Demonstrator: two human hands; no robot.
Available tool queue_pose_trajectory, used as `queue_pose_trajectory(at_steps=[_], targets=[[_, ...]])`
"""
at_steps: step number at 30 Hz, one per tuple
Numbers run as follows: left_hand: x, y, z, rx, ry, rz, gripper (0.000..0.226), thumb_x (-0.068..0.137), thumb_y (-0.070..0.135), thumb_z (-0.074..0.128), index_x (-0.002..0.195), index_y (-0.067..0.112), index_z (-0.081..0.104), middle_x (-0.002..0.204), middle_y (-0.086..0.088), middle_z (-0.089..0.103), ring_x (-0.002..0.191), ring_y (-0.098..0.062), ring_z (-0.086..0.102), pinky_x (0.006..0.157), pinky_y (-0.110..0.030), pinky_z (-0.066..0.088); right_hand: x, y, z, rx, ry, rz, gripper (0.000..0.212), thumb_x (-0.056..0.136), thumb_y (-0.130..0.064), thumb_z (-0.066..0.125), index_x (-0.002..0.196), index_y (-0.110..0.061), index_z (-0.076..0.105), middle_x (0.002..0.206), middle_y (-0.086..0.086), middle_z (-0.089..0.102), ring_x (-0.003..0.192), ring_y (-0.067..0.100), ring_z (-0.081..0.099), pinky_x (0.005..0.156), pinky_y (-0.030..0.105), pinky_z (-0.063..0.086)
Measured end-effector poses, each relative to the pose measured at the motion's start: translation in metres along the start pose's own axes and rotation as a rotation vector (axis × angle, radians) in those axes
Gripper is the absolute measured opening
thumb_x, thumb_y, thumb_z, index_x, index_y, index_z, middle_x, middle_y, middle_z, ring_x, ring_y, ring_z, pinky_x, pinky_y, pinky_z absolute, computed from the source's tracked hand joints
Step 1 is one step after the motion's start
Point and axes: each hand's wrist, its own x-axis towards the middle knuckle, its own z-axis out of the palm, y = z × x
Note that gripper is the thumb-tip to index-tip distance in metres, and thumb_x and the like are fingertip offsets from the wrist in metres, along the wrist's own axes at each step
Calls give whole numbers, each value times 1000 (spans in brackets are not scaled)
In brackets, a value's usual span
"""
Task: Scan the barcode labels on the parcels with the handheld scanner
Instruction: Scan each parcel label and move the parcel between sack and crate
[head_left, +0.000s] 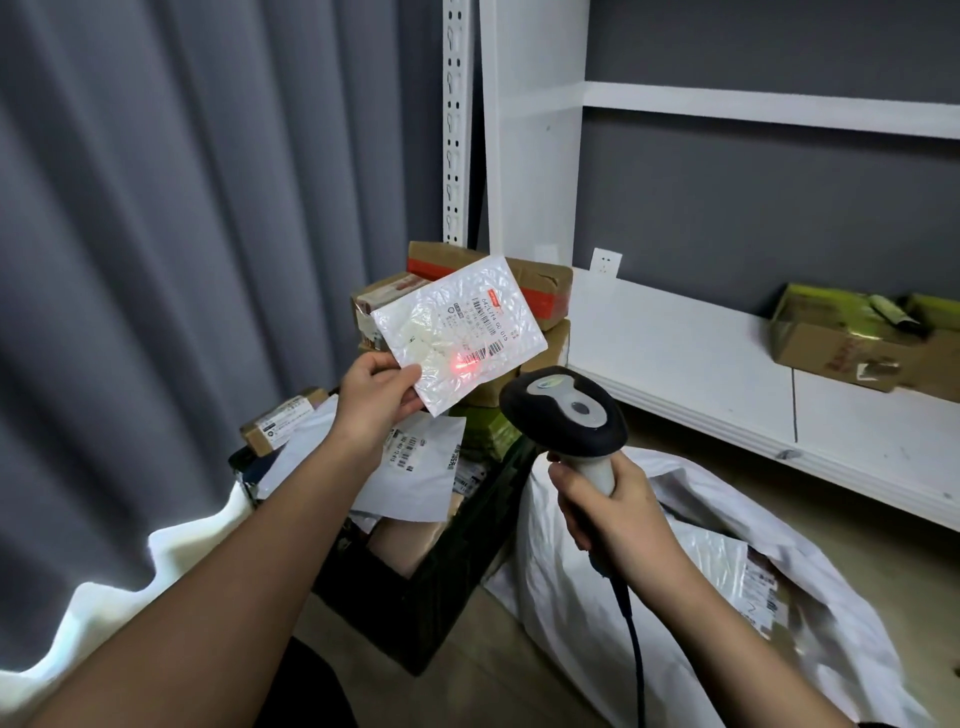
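My left hand (375, 396) pinches the lower left corner of a white bubble mailer (457, 332) and holds it up, its printed label facing me. A red scan light glows on the label beside its barcode (485, 354). My right hand (605, 512) grips the pale handle of a black and grey handheld scanner (566, 410), its head pointing up at the mailer from just below and to the right. The scanner's black cable (631, 639) runs down past my right wrist.
A dark crate (415, 608) below holds white poly mailers and small cartons. Brown taped boxes (530, 291) stack behind the mailer. A large white sack (701, 597) of parcels lies at the right. White shelving (727, 374) carries an opened carton (857, 343). Grey curtain at left.
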Motion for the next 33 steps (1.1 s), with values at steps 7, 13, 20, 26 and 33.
queue_pose_trajectory(at_steps=[7,13,20,26,33], targets=[[0,-1,0,3,-6,-12,10,92,3,59,95,11,53,99,-6,69,85,-18,70,66,-23,59,-2,-3,-5,-33,-10,9,15,95,-13,60,96,0,53,48,0,43,37,10,34,37,16,27],[-3,1,0,-6,-9,-14,11,92,3,59,93,12,53,98,-7,68,85,-17,69,65,-22,59,-3,-3,-1,-13,-23,13,10,95,-10,60,96,-1,55,49,1,42,37,9,34,36,14,26],[-4,3,0,-9,-15,-18,10,92,3,59,92,12,53,94,-3,68,83,-16,69,66,-22,59,0,-1,-1,-2,-13,16,13,95,-10,59,97,3,53,46,-1,41,36,9,33,35,14,26],[-8,3,0,4,-25,-30,10,92,3,58,94,11,53,94,-2,68,82,-15,69,64,-21,59,0,2,-4,18,-12,22,10,95,-12,61,88,-15,53,49,-1,44,38,10,35,37,16,27],[-20,-9,22,118,-108,-97,14,93,4,59,106,5,53,90,-4,65,70,-9,67,54,-16,55,4,7,-38,67,146,26,13,95,-17,59,90,-22,48,50,2,44,37,12,34,38,19,24]])
